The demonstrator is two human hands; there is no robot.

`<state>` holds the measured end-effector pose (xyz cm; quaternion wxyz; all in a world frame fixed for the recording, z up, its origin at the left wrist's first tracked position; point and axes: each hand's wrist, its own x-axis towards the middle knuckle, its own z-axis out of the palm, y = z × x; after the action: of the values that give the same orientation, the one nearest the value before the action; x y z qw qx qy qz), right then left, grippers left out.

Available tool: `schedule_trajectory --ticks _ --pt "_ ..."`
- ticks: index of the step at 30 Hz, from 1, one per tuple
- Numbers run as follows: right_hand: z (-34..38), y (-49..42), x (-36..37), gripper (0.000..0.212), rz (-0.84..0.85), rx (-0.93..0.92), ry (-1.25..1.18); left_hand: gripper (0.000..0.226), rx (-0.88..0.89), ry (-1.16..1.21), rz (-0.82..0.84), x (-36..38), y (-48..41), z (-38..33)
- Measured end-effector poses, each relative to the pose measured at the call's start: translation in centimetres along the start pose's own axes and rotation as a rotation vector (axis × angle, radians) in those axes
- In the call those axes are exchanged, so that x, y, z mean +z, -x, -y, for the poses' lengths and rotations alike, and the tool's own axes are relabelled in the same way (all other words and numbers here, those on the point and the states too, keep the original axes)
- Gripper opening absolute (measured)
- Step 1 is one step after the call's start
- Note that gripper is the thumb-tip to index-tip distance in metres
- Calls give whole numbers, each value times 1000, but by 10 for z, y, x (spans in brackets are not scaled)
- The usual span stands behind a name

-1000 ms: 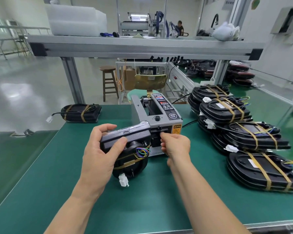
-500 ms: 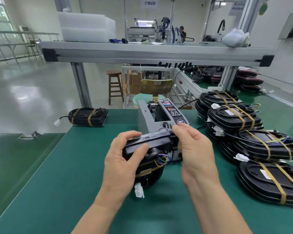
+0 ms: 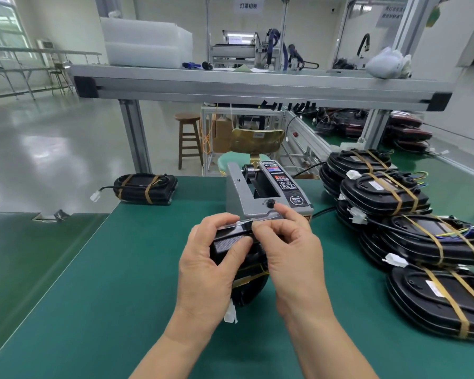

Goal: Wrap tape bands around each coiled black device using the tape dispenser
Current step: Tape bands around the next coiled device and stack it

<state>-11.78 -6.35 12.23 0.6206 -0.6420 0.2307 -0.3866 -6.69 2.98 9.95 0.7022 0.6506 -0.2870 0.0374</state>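
Right hand (image 3: 296,258): having left the tape dispenser (image 3: 268,192) outlet, its grip is now pinching the black device (image 3: 230,246) at its top edge; any tape strip is too faint to make out.
Left hand (image 3: 203,269): its grip is still curling round the device, holding it above the tabletop (image 3: 137,283), just before the dispenser.
Meaning: a further band is probably being started.

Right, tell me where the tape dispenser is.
In the head view the tape dispenser stands on the green table at centre, just behind the black device that the left hand and right hand hold, left of the banded stack.
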Motion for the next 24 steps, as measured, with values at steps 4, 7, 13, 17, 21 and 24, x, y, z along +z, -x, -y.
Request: schedule_trajectory --ticks 4,7,13,17,21,24 --pt "-2 -2 0 10 9 8 2 25 9 4 0 0 0 1" --pt "-1 -3 1 9 10 6 4 27 17 -7 -7 -1 0 1" --pt "-3 -5 0 15 29 8 -28 29 27 -12 -1 -2 -1 1" --pt "-1 -5 1 8 34 8 -7 26 31 3 0 -3 -1 1" --pt "-3 -5 2 7 32 -12 13 24 39 2 -13 -3 -1 0" --pt "-6 -7 1 17 32 -22 20 22 46 -11 -20 -3 -1 0"
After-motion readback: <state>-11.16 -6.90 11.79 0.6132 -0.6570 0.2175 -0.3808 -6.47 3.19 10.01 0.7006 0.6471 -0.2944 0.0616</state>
